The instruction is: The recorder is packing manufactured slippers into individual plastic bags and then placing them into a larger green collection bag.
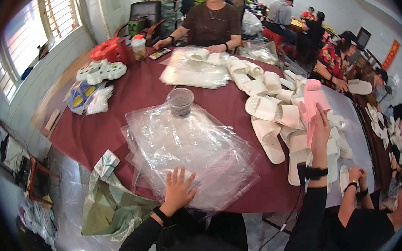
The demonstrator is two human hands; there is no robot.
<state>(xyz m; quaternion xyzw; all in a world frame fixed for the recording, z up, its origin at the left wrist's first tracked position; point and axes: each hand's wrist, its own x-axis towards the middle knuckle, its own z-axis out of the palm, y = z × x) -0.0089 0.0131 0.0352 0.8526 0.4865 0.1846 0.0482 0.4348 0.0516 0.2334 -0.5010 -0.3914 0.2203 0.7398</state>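
Note:
My left hand (178, 189) lies with its fingers spread on the near side of a stack of clear plastic bags (175, 142). Stretched out to the right, my right hand (321, 133) grips a pink slipper (314, 99), which stands tilted up above the pile. My palm hides part of its sole. Around and under it spread many white slippers (264, 107), heaped along the right side of the table. A round clear tub (180, 100) with dark contents sits on the bags' far edge.
Dark red cloth covers the table (137, 93). Across it a person sits behind more bags (172, 73) and a white slipper pair. Left stand a red basket (109, 49), a cup (138, 48) and white clogs (101, 71). Another person's arms (350, 198) reach in close at right.

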